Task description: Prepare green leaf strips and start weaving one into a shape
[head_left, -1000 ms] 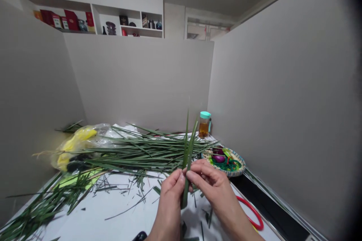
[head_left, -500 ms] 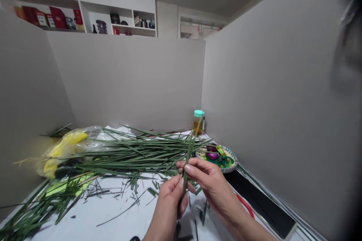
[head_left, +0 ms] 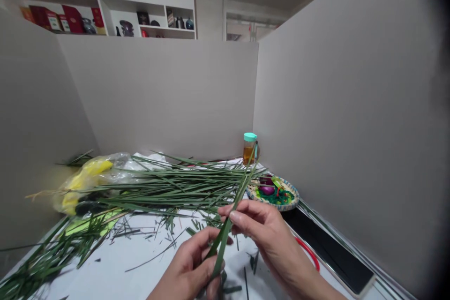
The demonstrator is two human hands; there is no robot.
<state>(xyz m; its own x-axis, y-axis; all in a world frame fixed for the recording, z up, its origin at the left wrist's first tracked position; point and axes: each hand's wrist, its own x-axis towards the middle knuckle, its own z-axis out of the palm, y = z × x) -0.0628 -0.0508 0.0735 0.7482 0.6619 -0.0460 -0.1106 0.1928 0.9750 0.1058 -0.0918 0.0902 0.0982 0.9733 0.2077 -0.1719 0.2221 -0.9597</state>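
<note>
- Leaf strips (head_left: 224, 236) are pinched in right hand (head_left: 262, 225), thumb against fingers
- Lower part is clasped by left hand (head_left: 190, 265)
- Long leaves (head_left: 176, 185) are piled beyond

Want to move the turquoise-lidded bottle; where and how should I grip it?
I'd grip the bottle around its body below the turquoise lid, coming from the left, over the long leaves: it stands upright, and its strap hangs on the right.

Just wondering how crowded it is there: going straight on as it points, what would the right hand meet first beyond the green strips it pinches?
Probably the pile of long green leaves, ahead and leftward of the right hand; depth is unclear, so it might pass above.
</note>
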